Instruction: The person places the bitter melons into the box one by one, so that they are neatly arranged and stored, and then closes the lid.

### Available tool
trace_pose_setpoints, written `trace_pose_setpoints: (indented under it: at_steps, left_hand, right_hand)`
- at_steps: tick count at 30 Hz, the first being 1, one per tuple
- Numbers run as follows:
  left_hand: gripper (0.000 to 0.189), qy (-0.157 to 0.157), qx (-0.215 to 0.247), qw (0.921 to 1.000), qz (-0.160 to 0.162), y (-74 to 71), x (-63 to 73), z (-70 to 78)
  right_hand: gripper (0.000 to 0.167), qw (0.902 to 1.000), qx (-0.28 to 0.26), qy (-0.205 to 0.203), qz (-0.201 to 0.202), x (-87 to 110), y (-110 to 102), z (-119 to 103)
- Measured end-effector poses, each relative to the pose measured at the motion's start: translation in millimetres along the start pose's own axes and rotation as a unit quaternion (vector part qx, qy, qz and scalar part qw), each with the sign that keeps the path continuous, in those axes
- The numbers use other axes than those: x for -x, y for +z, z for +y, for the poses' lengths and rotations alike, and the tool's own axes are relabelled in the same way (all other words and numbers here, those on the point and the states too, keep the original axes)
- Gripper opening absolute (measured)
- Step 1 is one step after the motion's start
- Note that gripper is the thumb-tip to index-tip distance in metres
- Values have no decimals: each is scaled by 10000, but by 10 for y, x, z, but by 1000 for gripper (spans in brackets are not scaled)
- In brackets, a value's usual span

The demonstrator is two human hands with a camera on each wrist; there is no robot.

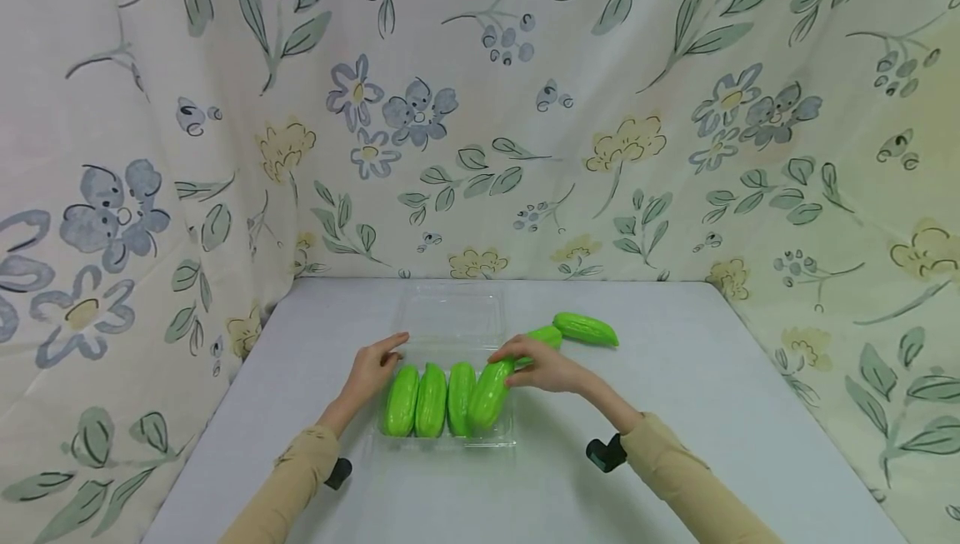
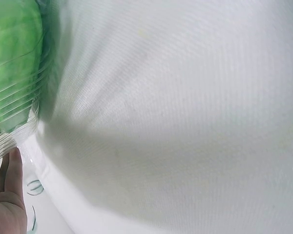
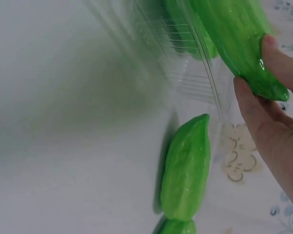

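Note:
In the head view an open clear plastic container [image 1: 491,441] holds three green toy cucumbers [image 1: 431,402] side by side. My right hand [image 1: 546,366] pinches the upper end of another cucumber [image 1: 489,396], tilted over the container's right side. The right wrist view shows its pointed end [image 3: 273,90] between thumb and fingers, above the container wall [image 3: 205,53]. At the back left corner, my left hand [image 1: 373,367] touches the container near its hinge. The left wrist view shows its fingers [image 2: 13,170] fairly straight against the ribbed plastic; the thumb is hidden there.
Two more cucumbers lie end to end on the white table [image 1: 637,444]: one [image 1: 585,328] at the back right, the other [image 1: 546,336] partly behind my right hand. The container's clear lid [image 1: 450,315] lies folded back. A floral cloth [image 1: 480,111] hangs behind the table.

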State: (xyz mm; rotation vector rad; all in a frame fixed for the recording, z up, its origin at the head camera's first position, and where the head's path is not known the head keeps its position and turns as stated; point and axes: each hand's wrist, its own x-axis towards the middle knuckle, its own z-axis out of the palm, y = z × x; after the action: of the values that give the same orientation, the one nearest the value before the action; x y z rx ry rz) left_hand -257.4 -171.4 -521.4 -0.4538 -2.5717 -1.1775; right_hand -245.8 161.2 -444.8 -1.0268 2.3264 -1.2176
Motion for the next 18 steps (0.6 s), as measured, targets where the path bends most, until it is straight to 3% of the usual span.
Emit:
trace_pose_setpoints:
  at_steps: [18]
  left_hand:
    - [40, -120, -20, 9999, -4, 1, 0, -1]
  right_hand:
    - [35, 9966, 775, -23, -271, -54, 152, -33]
